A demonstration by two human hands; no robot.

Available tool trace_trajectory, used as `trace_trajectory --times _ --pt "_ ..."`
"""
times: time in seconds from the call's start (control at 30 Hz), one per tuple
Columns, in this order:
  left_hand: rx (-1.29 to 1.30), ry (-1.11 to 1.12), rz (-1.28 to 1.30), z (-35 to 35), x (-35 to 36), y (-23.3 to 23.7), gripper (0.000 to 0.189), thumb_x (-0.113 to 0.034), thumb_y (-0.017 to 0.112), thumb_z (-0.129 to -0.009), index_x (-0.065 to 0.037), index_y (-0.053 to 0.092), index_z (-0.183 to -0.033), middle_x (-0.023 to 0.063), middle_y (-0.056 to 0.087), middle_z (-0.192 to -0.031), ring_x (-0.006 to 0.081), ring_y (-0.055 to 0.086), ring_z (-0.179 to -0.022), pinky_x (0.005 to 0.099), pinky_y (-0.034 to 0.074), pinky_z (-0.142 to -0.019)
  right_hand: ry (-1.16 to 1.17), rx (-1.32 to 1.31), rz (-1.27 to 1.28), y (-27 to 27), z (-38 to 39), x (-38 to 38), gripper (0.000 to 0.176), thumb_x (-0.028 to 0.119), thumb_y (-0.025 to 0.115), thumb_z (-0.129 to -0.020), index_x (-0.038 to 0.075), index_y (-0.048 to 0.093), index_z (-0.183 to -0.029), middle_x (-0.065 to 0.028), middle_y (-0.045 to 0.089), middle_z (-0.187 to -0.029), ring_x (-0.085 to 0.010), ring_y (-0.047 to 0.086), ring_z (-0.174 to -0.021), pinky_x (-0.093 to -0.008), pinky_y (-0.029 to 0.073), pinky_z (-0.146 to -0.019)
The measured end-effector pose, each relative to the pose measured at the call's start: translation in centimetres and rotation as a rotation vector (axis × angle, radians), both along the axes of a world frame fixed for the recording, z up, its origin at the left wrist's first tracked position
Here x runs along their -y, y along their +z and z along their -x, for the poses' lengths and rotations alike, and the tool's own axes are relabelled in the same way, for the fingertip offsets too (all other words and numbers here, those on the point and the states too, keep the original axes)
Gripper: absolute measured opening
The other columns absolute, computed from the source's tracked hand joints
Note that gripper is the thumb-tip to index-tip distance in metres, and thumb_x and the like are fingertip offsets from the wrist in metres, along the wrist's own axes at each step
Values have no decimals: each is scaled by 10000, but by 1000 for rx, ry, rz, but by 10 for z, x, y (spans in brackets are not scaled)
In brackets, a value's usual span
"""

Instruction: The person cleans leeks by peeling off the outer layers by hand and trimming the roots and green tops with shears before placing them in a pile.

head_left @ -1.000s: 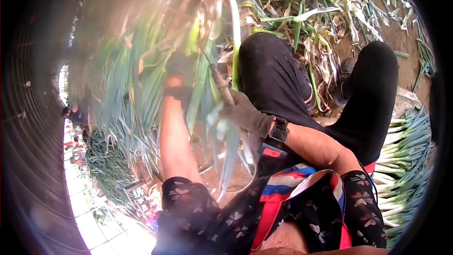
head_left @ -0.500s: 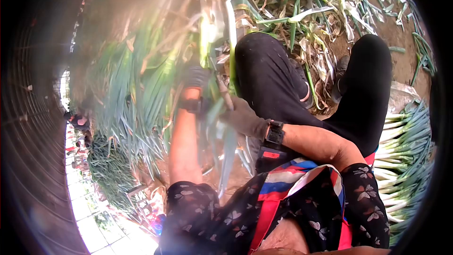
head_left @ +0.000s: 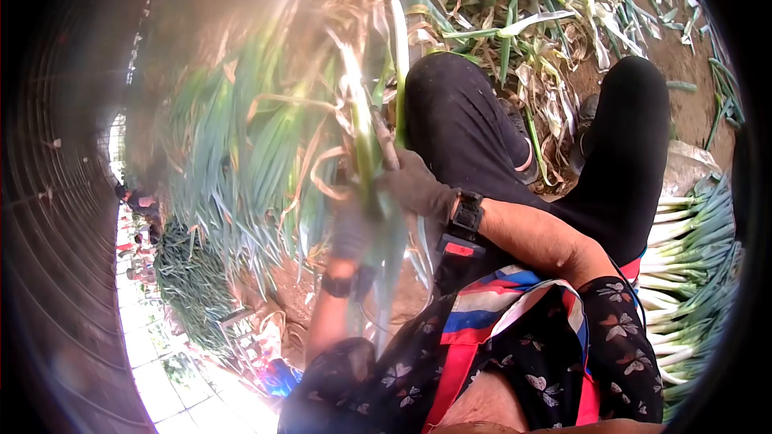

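Note:
In the head view, my left hand (head_left: pixel 352 229), dark-gloved and smeared by motion, is closed round a leek (head_left: pixel 363 141). The leek points upward with its pale root end at the top, and dry outer leaves curl off its side. Just to the right, my right hand (head_left: pixel 416 186), in a dark glove, grips a narrow brown stick-like handle (head_left: pixel 384 141) that slants up along the leek. Whatever the handle belongs to is not clear. A second leek (head_left: pixel 399 52) stands out pale beside my knee.
Many untrimmed leeks (head_left: pixel 217 153) lie heaped on the left. Loose leaves (head_left: pixel 531 16) cover the ground beyond my knees (head_left: pixel 450 104). Cleaned leeks (head_left: pixel 683 265) are stacked in rows at the right. Farther left is another green pile (head_left: pixel 189 281). Glare blurs the upper left.
My left hand has come down toward my body, and the leek has come lower with it. My right hand has stayed almost in place with the handle.

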State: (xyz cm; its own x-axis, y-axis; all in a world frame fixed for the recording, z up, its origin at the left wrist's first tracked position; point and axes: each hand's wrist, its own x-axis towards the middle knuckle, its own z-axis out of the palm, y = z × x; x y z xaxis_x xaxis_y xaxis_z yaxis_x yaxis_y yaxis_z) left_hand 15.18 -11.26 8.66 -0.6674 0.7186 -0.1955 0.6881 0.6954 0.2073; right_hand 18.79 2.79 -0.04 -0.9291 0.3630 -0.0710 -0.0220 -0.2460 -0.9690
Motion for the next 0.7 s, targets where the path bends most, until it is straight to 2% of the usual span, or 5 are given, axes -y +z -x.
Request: trace_trajectory --times 0.13,0.23,0.37,0.5,0.7 --pt "34 -17 106 -28 39 -27 258 -249 620 -879 -46 606 -1037 210 651 -902 412 642 -813 472 522 -716 52 -31 75 4 4 -1 296 68 688 -790 -13 636 -1070 -40 641 -874 -103 568 -762 -286 496 -676" --pt "115 293 -36 -55 42 -28 259 -299 619 -881 -51 616 -957 208 649 -830 407 647 -787 476 515 -676 116 -23 8 8 5 -4 299 70 697 -773 -21 638 -1051 -45 641 -863 -111 576 -755 -284 497 -678" --pt "67 273 -28 -57 32 -18 284 -322 634 -873 -63 591 -982 211 651 -796 403 653 -756 475 512 -656 266 173 101 16 2 -8 309 66 691 -753 -33 636 -1041 -47 638 -845 -120 593 -749 -282 501 -676" --pt "11 219 99 -56 25 -8 290 -314 630 -877 -65 564 -1011 223 653 -803 408 652 -750 479 515 -666 119 66 55 10 5 -5 310 48 670 -744 -37 633 -1040 -58 635 -831 -122 596 -746 -284 503 -675" --pt "47 349 -5 -63 46 -22 299 -302 621 -879 -48 581 -1031 225 656 -812 411 654 -760 487 516 -676 111 71 13 22 19 -13 328 70 657 -733 -46 631 -1039 -70 629 -807 -134 594 -716 -294 496 -652"
